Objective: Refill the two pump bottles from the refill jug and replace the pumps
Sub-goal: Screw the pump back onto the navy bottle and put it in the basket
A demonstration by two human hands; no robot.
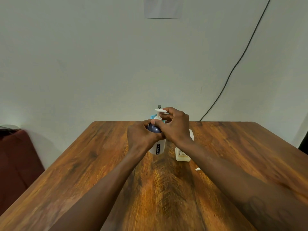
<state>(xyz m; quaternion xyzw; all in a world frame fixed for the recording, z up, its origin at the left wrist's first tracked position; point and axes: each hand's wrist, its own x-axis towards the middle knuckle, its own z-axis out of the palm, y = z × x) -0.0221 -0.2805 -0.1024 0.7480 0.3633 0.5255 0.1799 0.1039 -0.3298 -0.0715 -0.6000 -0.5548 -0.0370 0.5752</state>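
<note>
White bottle (158,148), navy shoulder; cream bottle (182,155); wood-grain brown table (100,164).

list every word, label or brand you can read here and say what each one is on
"JOYO" on a dark vertical label on the white pump bottle held by both hands.
"BIOCHE", running vertically and cut off by the right forearm, on the pale bottle beside it; the smaller print under it is too blurred to read.
The sheet of paper on the wall has a line of print at its top, too small to read.
</note>
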